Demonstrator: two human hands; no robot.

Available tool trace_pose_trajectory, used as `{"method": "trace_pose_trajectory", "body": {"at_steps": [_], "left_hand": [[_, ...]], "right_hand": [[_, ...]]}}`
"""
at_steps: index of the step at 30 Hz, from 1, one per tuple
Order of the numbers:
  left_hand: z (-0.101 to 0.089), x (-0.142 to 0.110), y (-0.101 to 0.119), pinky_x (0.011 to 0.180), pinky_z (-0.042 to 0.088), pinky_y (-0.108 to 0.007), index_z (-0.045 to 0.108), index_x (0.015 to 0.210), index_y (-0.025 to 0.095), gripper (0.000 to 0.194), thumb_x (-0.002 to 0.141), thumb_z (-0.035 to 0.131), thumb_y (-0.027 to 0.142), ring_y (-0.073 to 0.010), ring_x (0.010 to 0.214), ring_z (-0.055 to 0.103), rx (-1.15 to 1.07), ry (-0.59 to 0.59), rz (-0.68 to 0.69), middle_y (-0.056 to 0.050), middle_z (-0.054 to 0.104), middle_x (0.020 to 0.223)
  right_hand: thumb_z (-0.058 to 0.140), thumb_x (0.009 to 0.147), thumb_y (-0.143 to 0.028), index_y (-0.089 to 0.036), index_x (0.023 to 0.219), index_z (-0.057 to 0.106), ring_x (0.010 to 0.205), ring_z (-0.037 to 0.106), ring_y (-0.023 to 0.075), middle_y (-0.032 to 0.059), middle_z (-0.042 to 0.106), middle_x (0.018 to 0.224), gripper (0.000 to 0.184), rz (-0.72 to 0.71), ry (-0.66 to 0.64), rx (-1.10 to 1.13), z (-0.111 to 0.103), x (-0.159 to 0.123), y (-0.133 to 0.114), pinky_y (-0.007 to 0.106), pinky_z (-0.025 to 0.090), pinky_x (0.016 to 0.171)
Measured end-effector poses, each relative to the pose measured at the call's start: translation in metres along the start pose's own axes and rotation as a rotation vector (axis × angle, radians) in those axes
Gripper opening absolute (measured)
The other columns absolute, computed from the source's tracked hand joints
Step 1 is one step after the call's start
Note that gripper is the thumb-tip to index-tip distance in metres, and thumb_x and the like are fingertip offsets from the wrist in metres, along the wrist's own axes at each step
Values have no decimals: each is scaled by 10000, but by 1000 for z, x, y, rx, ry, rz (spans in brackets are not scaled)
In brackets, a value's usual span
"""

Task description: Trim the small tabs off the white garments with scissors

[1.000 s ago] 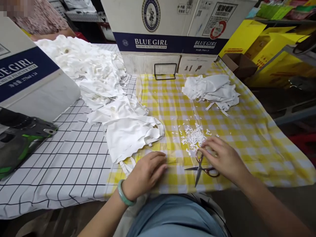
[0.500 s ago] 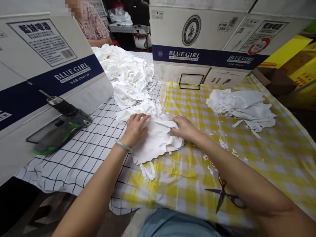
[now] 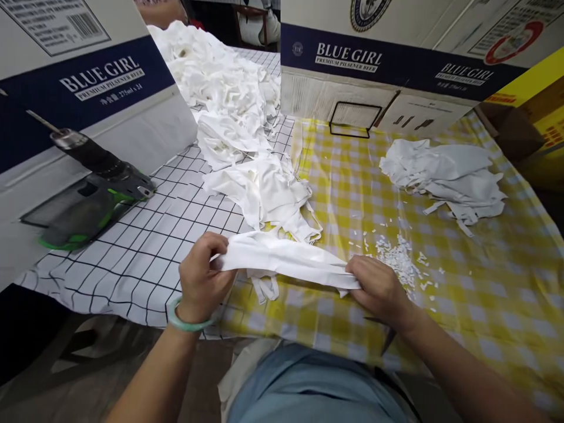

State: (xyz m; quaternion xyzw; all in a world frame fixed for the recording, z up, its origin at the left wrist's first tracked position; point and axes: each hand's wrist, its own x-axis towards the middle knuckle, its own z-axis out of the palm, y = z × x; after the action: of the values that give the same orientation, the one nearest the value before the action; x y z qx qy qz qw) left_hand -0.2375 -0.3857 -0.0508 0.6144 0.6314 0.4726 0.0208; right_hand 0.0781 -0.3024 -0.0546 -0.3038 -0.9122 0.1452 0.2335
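A white fabric piece (image 3: 286,258) is stretched sideways between my two hands, just above the near part of the table. My left hand (image 3: 206,273), with a pale green bangle on the wrist, is closed on its left end. On the right end, my right hand (image 3: 381,288) grips the cloth between thumb and fingers. White straps (image 3: 265,289) hang below the cloth. Just beyond lie more white fabric pieces (image 3: 277,194) with thin straps. The scissors (image 3: 388,338) lie mostly hidden under my right forearm, with only blade parts showing.
A large white cloth heap (image 3: 220,76) lies at the back. Another white pile (image 3: 445,176) rests at right, near scattered white snippets (image 3: 399,258). A power drill (image 3: 97,182) stands before the left carton (image 3: 145,111). A second carton (image 3: 335,94) and a black wire stand (image 3: 355,120) are behind.
Both hands have lifted a white fabric piece off the pile and drawn it closer, stretched between them. The view has tilted downward. More snippets show, and my right arm now covers most of the scissors.
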Motion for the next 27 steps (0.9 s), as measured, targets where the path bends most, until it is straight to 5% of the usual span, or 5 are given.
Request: {"method": "trace_pose_trajectory", "body": {"at_steps": [6,15,18,21,27], "left_hand": [[-27,35,42,458,419,-234,568,875,209,37,911,565,216,-83,540,504,-283,352,-314,33,526,721],[5,61,31,404,332,-190,595,661,131,210,778,671,287,-59,443,438,-947,-606,-885,-18,601,604],[11,47,30,389,212,-188,627,699,107,251,807,614,332,-53,463,395,-1004,-697,-926,-71,635,705],[6,40,35,422,198,-219,668,886,123,273,834,529,353,-68,471,361,-1108,-774,-956,-75,634,722],[-5,37,40,467,184,-216,607,900,154,134,825,588,264,-61,491,301,-909,-704,-890,-13,594,711]], "right_hand": [[658,828,-270,-251,849,546,542,481,119,-28,540,700,115,480,372,553,-39,34,-36,222,365,468],[613,752,-241,-215,1219,554,1114,570,283,104,620,1208,471,505,93,366,5,97,10,482,453,979],[623,758,-225,-241,1412,410,1434,295,303,113,379,1526,688,201,-62,334,29,90,-10,531,243,1173],[587,812,-253,-239,1263,563,1425,319,325,102,506,1435,452,91,-141,427,37,93,-30,573,170,1177],[573,794,-188,-172,946,661,860,626,176,38,684,931,178,227,-292,757,8,116,-17,300,478,803]]}}
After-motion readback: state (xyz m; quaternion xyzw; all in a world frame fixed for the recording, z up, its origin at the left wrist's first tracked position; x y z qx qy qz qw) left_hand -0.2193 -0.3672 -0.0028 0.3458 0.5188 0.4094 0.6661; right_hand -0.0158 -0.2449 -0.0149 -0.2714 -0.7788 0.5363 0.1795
